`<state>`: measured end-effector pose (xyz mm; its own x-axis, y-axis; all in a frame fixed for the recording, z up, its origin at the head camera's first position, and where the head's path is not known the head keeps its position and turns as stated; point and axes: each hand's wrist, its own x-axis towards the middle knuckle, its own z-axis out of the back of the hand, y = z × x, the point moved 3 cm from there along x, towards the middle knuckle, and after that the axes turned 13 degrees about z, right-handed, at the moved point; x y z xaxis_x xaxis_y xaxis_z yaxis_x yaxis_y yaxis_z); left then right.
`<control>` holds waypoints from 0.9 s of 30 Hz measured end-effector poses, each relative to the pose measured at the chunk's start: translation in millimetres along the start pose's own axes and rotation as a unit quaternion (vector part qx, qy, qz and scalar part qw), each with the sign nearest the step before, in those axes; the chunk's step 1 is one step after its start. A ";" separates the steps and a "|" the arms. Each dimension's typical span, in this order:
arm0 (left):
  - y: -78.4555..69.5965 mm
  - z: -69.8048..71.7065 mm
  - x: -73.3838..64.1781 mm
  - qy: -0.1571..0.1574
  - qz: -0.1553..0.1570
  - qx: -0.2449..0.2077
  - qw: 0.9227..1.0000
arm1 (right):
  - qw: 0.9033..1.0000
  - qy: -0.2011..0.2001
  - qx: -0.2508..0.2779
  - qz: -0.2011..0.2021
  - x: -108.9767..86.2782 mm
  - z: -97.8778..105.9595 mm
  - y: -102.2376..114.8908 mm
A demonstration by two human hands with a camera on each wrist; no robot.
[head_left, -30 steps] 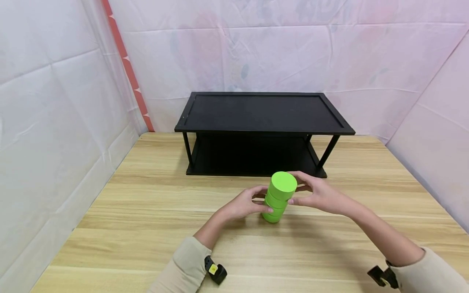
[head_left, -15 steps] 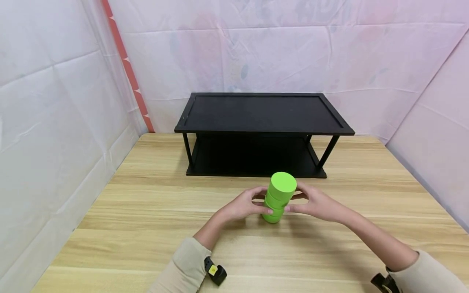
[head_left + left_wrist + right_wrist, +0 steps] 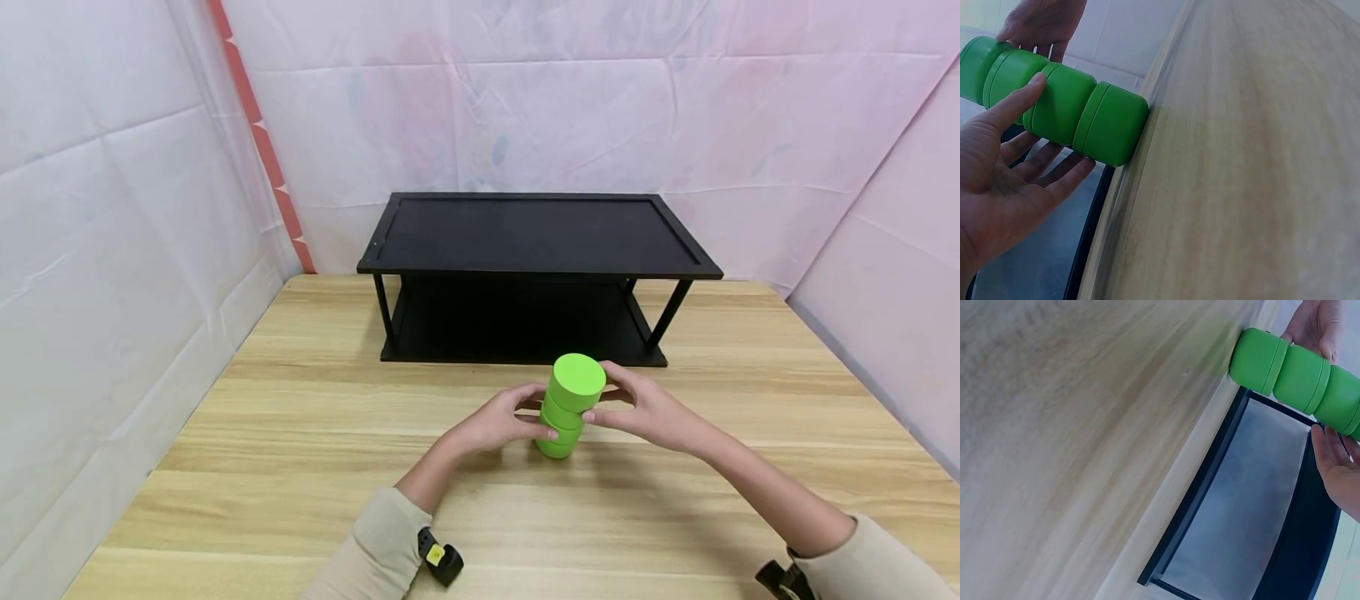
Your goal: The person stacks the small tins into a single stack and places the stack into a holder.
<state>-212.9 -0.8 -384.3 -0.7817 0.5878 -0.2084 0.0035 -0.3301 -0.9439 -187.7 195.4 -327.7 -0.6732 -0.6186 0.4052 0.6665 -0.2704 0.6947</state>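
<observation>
A stack of several round bright-green containers stands upright on the wooden table, a little in front of the black rack. My left hand grips its lower half from the left, thumb on the near side. In the left wrist view, the fingers of that left hand reach under the green stack. From the right, my right hand holds the stack higher up, thumb on the near side below the top piece, forefinger at the top piece's far side. The stack hides parts of the fingers.
The black two-level rack stands behind the stack, its lower shelf close to the hands. Pale wooden table spreads around them. White sheets enclose the left, back and right sides. Each wrist wears a black strap.
My right hand slid down the stack, then came back up a little, its thumb now just below the top piece. The left hand and the stack have stayed in place.
</observation>
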 end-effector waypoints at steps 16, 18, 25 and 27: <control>2.4 0.9 0.6 -0.005 0.010 0.006 1.000 | 1.000 -0.003 0.006 -0.020 0.3 -0.2 1.3; 2.3 0.8 0.8 -0.005 0.010 0.004 1.000 | 1.000 -0.003 0.008 -0.023 0.5 -0.2 1.2; 2.0 0.0 1.6 -0.004 0.006 0.003 1.000 | 1.000 -0.003 0.004 -0.030 0.9 0.6 1.1; 1.3 -0.1 1.3 -0.002 0.004 0.001 1.000 | 1.000 0.001 0.007 -0.029 0.6 0.6 0.0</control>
<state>-213.9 -0.4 -385.8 -0.7841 0.5819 -0.2155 0.0089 -0.3367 -0.9416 -188.3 195.5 -327.2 -0.7094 -0.6040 0.3632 0.6223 -0.2948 0.7252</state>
